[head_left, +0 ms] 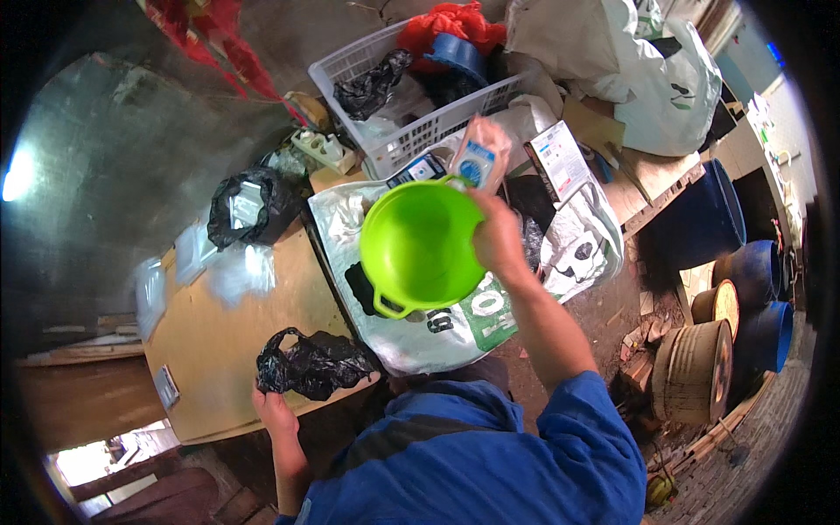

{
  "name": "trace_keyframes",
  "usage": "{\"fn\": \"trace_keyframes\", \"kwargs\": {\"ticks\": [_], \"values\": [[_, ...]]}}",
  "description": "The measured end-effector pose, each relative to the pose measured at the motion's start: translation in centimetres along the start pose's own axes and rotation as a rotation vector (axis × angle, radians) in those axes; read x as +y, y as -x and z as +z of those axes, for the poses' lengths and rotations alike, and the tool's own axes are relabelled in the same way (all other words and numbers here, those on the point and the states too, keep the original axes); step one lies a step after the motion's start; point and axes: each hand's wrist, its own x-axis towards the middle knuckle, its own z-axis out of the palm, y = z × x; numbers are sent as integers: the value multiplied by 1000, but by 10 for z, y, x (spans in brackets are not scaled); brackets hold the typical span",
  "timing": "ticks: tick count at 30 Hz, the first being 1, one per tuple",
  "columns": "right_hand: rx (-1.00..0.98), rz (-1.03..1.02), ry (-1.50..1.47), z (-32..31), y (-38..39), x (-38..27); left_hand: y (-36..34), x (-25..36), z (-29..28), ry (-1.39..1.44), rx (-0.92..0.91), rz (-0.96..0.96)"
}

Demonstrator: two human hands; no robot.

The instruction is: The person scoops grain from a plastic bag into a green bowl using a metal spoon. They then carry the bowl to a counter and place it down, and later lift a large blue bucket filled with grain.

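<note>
My right hand (499, 236) is closed on the right rim of a bright green plastic bowl (411, 245) with side handles, held over a printed white sack (499, 332). My left hand (276, 411) grips a crumpled black plastic bag (315, 363) at its left end, over the front of a plywood board (201, 350). Just beyond the bowl lie a pink package (486, 140) with a blue round design and a small dark box (416, 171). A white printed box (556, 159) sits to the right, and dark plastic (529, 199) is partly hidden behind my right hand.
A grey crate (402, 131) holding bags and a blue container stands at the back. A black bag (245, 210), clear bags (192, 254) and a power strip (324, 149) are left of centre. Blue barrels (700, 210) and brown drums (687, 372) stand at the right.
</note>
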Motion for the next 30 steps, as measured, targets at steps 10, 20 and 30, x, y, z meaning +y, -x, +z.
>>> {"fn": "trace_keyframes", "kwargs": {"ticks": [10, 20, 30], "values": [[296, 13, -279, -121, -57, 2, 2, -5, -12, 16, 1, -15], [89, 40, -482, -61, -11, -2, 4, -4, -9, 56, 15, -2], [21, 81, -87, 39, 64, -3, 4, -6, -11, -4, 1, 17]]}}
